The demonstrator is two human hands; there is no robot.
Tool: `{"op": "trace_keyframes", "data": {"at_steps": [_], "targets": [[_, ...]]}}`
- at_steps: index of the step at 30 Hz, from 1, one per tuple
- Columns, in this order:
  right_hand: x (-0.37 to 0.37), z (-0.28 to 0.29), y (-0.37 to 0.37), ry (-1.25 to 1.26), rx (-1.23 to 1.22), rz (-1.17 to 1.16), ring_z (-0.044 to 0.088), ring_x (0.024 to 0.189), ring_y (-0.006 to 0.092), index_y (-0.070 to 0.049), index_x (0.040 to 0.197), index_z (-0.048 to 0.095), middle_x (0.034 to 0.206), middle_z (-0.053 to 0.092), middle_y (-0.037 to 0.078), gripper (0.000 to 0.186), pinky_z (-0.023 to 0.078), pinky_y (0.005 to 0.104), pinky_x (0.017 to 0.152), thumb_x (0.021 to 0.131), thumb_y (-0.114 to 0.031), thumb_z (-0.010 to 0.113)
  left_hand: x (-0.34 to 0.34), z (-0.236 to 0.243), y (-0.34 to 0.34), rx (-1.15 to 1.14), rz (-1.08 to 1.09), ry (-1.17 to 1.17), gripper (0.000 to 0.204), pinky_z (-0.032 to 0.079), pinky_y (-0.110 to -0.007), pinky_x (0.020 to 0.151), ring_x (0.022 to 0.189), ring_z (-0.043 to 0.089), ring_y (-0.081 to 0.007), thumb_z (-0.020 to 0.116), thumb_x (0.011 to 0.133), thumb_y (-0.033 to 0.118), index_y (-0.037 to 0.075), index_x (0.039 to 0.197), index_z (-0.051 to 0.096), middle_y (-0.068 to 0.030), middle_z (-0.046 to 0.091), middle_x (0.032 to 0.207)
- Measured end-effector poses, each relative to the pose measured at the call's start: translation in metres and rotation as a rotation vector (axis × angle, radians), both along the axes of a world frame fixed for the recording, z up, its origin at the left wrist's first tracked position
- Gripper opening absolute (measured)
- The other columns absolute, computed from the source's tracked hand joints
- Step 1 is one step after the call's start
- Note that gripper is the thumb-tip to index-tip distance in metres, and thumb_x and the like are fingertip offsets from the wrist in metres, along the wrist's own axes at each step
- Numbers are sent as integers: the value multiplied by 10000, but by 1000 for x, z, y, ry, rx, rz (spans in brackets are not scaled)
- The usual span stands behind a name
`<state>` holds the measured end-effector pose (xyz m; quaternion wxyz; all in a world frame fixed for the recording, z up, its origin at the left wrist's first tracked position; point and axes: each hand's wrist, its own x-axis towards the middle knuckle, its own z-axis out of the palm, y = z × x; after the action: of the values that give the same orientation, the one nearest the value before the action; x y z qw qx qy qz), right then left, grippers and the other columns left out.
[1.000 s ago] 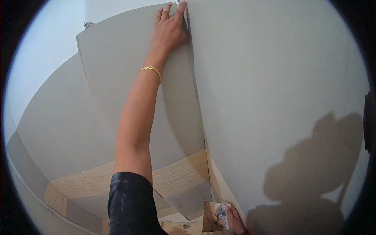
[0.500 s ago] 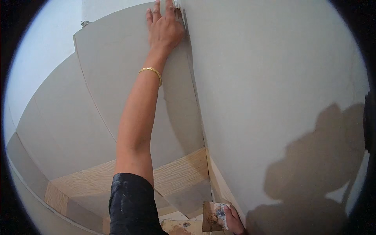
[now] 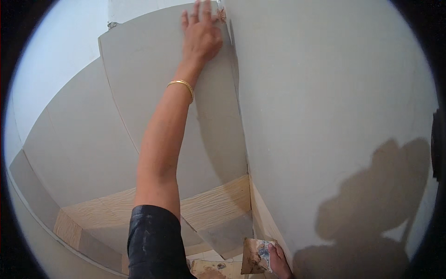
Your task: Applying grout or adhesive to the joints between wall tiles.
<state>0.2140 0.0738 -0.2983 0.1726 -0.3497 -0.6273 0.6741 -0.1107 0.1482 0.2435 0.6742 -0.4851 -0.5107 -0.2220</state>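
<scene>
My left hand [image 3: 200, 39] reaches up to the top of a grey wall tile [image 3: 153, 60]. Its fingers are spread apart, slightly blurred, and I see nothing held in them. Close by its thumb, a reddish-brown rough patch [image 3: 222, 15] shows in the corner where two walls meet. Low on the right, my right hand [image 3: 279, 261] grips a flat, squarish piece [image 3: 253, 256] smeared with brown and whitish material. Most of that hand's fingers are hidden, and its thumb lies along the piece's edge.
A plain grey wall [image 3: 325, 93] rises close on the right, with a shadow on it. A cream, wavy-textured tile band [image 3: 218, 202] runs below the grey tiles. White wall [image 3: 60, 60] stands above them. At the bottom lies a stained yellowish surface [image 3: 209, 269].
My left hand has shifted slightly down and away from the corner, uncovering the reddish-brown patch. The view has turned a little. My right hand still holds the flat piece.
</scene>
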Motion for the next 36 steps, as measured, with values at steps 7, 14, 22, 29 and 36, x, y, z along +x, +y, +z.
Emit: {"op": "trace_keyframes", "data": {"at_steps": [7, 14, 22, 29, 36], "targets": [[3, 11, -3, -172, 20, -52, 447, 1268, 319, 65, 1299, 471, 1328, 495, 241, 608, 305, 380, 1074, 1003, -453, 352, 13, 8, 8, 78, -139, 20, 627, 75, -514, 1169, 1427, 203, -362, 402, 890, 65, -50, 1470, 191, -212, 470, 1396], [3, 34, -7, -118, 93, -92, 511, 1148, 292, 56, 1233, 522, 1205, 566, 207, 558, 344, 369, 1021, 1013, -424, 341, 16, 11, 10, 1, -11, 27, 631, 59, -510, 1174, 1435, 191, -359, 398, 897, 82, -42, 1478, 184, -257, 464, 1382], [5, 28, -8, -33, 11, -77, 543, 980, 222, 40, 1121, 571, 1012, 613, 126, 481, 403, 356, 915, 1021, -379, 358, 4, -15, 1, -1, -206, -24, 628, 107, -515, 1163, 1395, 268, -377, 445, 851, 34, -48, 1448, 267, -245, 466, 1383], [1, 11, -3, 43, 5, -63, 553, 1006, 223, 41, 1131, 573, 1042, 619, 141, 500, 399, 342, 930, 1017, -398, 362, 9, -1, 6, 123, -261, -43, 639, 162, -520, 1148, 1374, 297, -371, 487, 815, 4, -52, 1426, 308, -220, 435, 1414], [1, 11, -3, 19, 16, -89, 556, 998, 220, 42, 1129, 574, 1038, 620, 137, 500, 402, 346, 929, 1017, -396, 360, 5, -1, 6, -22, -168, -134, 584, 140, -515, 1161, 1381, 285, -369, 515, 816, 25, -73, 1378, 388, -230, 385, 1450]]}}
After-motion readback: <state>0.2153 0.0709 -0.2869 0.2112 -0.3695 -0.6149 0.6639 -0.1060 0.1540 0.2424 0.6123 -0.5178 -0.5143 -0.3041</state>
